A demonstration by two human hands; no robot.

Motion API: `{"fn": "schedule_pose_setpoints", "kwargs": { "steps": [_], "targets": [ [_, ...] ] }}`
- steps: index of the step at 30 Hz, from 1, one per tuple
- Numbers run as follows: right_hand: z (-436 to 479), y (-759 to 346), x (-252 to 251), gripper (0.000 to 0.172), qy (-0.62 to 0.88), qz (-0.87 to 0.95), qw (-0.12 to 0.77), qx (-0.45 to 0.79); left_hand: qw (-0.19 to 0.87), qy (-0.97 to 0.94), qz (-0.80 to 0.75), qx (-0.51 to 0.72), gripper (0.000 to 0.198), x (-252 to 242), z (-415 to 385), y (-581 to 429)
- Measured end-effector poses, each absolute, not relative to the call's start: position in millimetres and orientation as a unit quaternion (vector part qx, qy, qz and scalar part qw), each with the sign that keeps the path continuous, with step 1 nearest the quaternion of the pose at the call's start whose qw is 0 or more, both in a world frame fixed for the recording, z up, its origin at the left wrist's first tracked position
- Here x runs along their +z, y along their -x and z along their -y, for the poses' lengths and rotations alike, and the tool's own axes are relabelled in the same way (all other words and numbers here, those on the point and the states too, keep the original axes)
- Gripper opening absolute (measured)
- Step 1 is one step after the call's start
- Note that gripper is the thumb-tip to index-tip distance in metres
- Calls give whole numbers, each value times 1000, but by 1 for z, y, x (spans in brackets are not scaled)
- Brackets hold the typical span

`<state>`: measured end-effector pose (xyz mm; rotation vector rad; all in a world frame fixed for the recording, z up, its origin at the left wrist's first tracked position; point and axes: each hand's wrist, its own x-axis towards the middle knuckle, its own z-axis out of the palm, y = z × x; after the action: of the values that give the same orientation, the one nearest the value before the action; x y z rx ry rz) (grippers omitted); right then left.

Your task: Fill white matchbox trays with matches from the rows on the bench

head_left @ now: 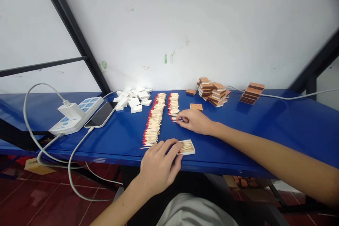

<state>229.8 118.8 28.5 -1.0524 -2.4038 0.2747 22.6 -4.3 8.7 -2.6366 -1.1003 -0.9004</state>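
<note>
My left hand (162,159) grips a small white matchbox tray (191,153) near the front edge of the blue table. Matches (187,146) lie inside that tray. At the lower end of the shorter row of red-tipped matches (173,104), my right hand (196,120) has its thumb and fingertips pinched at the matches there. A longer, thicker row of matches (155,120) runs down the table to the left of it. Just beyond my right hand sits an orange-brown matchbox (196,107).
White empty-looking trays (134,98) are heaped at the back left. Stacked matchboxes (213,91) stand by the wall, with flat matchbox sleeves (252,93) leaning further right. A phone (101,114) and a power strip (76,116) with looping white cables lie at the left.
</note>
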Motion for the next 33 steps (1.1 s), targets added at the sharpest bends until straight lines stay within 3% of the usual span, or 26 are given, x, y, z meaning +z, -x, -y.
{"fn": "schedule_pose_setpoints", "kwargs": {
  "steps": [33],
  "targets": [
    [-113,-228,36,32,451,868,197,73,75,878,370,-294,27,9,5,-22]
  ]
}}
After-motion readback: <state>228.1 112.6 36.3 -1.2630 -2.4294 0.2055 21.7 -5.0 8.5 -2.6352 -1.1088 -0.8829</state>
